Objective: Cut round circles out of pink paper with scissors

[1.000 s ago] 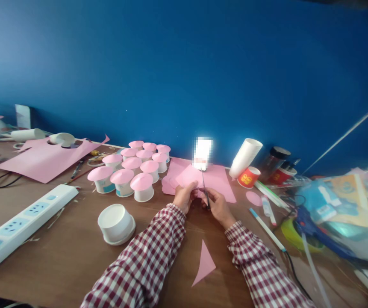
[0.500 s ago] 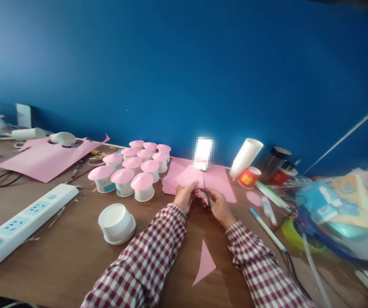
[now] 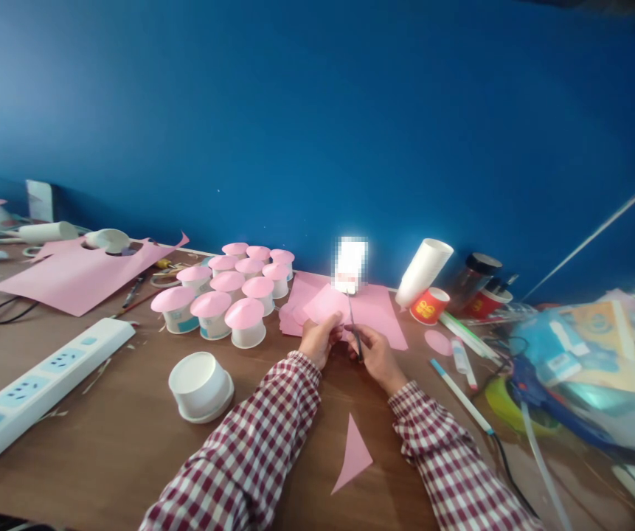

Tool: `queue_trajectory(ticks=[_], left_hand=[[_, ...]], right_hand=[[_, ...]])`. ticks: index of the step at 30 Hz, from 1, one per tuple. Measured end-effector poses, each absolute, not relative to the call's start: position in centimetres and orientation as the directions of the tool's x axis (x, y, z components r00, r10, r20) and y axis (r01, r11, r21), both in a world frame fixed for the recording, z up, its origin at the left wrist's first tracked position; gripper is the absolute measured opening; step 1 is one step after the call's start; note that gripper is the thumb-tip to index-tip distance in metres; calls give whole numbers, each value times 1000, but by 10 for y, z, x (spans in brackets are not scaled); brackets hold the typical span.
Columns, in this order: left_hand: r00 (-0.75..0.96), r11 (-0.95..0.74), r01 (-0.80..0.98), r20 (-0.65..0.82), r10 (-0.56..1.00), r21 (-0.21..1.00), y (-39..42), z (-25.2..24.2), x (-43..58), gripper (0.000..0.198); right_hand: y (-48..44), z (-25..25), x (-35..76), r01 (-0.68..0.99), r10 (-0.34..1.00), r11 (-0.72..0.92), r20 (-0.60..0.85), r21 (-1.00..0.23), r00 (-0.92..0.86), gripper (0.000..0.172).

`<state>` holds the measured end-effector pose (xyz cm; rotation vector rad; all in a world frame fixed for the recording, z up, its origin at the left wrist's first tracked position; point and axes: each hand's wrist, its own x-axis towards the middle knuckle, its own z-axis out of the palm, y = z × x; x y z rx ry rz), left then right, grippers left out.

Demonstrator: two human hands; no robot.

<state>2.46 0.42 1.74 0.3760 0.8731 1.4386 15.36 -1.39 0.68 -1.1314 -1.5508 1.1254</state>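
My left hand (image 3: 320,343) pinches a piece of pink paper (image 3: 322,304), thumb on top, above a stack of pink sheets (image 3: 389,318). Fingers of my right hand (image 3: 377,354) are wrapped round the dark handles of scissors (image 3: 356,341), whose blades point away toward the wall at the pink paper. Both hands are close together. A pink paper scrap (image 3: 355,456) with a curved edge lies on the table between my forearms. Behind the hands stands a bright, blurred-out phone-like object (image 3: 351,264).
Several cups with pink discs (image 3: 228,281) stand at left of the hands, near a white tub (image 3: 198,385) and a power strip (image 3: 46,387). On the right are stacked white cups (image 3: 425,271), a red cup (image 3: 429,305), pens and a blue glue gun (image 3: 554,413).
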Motion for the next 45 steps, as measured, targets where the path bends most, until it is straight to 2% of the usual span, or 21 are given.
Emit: queue_trajectory(ticks=[22,45], left_hand=[[-109,146,-701,-308,945,698,4,20,24,15],[-119,118,-691,-273,955,713,5,18,23,24]], right_hand=[[-13,5,155,161,964,198,162,-967,-209,37],[-14,6,155,181,969,189,154,-965,-193,38]])
